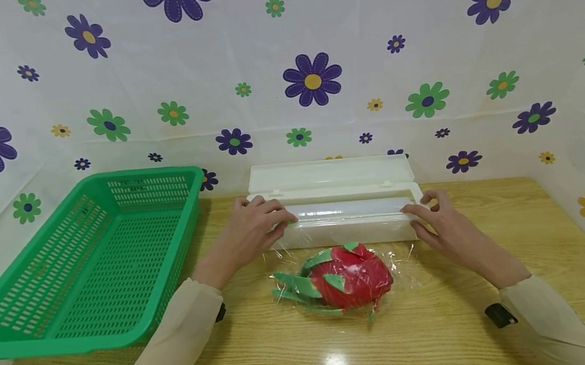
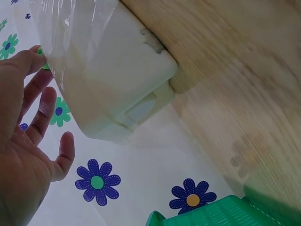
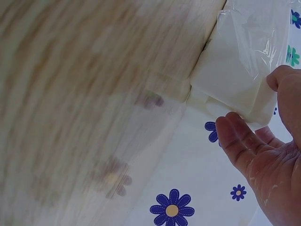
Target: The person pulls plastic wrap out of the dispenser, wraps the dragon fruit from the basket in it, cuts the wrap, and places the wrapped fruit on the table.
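Observation:
A white cling film box (image 1: 353,236) stands lengthwise at the back of the table with its lid (image 1: 329,173) raised. Inside lies a roll of cling film (image 1: 349,207). Clear film runs from it over the box's front and around a red dragon fruit (image 1: 354,278) with green scales. At the box's left front edge, my left hand (image 1: 251,229) pinches a small green slider (image 2: 44,59) between thumb and finger. My right hand (image 1: 446,228) grips the right front corner of the box, thumb on the film-covered edge; its index finger is partly hidden in the right wrist view.
A large green plastic basket (image 1: 172,265) with slotted walls stands on the left of the wooden table (image 1: 269,354). Behind the table hangs a white cloth (image 1: 255,42) printed with flowers, close to the raised lid.

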`<action>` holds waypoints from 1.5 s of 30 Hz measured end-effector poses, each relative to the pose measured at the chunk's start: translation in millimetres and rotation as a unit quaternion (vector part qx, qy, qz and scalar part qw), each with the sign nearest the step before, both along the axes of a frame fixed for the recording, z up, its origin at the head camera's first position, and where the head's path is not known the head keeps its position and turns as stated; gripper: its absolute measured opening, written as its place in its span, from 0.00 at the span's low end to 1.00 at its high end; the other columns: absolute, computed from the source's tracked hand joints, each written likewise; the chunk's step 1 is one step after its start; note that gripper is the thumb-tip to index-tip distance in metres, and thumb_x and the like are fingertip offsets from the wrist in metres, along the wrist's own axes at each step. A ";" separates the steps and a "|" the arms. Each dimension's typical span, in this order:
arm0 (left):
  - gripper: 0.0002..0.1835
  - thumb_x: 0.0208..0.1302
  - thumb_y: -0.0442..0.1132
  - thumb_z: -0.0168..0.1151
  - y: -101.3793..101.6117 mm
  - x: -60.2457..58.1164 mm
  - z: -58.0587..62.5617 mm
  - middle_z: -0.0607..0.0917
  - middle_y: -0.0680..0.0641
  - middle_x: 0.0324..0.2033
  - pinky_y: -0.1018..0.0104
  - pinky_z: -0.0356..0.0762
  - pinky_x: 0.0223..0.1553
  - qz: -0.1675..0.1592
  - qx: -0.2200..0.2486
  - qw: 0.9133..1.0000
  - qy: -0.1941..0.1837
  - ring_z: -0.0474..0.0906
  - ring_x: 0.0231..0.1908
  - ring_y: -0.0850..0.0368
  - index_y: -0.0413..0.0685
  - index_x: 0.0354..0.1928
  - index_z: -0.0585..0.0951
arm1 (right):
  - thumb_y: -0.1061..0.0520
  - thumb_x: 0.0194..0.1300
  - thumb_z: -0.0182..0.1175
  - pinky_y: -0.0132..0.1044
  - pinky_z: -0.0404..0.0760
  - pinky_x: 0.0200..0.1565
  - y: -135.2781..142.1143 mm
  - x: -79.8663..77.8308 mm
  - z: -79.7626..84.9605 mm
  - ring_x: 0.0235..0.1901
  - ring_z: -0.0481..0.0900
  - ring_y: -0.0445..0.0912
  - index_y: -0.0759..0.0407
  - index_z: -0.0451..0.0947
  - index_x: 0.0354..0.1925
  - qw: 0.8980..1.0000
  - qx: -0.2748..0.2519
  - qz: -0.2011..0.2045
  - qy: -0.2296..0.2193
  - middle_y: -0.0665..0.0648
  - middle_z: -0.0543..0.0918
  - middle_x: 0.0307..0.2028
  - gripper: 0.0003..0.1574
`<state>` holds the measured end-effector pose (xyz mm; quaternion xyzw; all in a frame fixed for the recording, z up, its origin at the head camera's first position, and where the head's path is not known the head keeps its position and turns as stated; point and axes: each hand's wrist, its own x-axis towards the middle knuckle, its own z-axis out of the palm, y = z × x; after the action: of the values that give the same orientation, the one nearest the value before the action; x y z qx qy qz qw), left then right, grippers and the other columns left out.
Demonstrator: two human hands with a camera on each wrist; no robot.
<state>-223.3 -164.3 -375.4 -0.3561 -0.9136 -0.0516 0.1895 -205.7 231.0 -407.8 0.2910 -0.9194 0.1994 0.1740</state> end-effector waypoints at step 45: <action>0.05 0.69 0.46 0.65 1.3 6.6 -0.7 0.90 0.53 0.44 0.47 0.77 0.48 0.051 -0.010 0.998 0.020 0.81 0.42 0.51 0.62 0.44 0.86 | 0.66 0.67 0.64 0.46 0.86 0.32 0.0 0.9 1.0 0.42 0.81 0.61 0.55 0.80 0.54 1.000 0.000 -0.005 -0.007 0.70 0.69 0.50 0.18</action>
<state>-216.7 -163.0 -376.1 -0.3117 -0.9271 -0.0257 0.2065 -204.8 231.0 -406.8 0.2848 -0.9221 0.2007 0.1684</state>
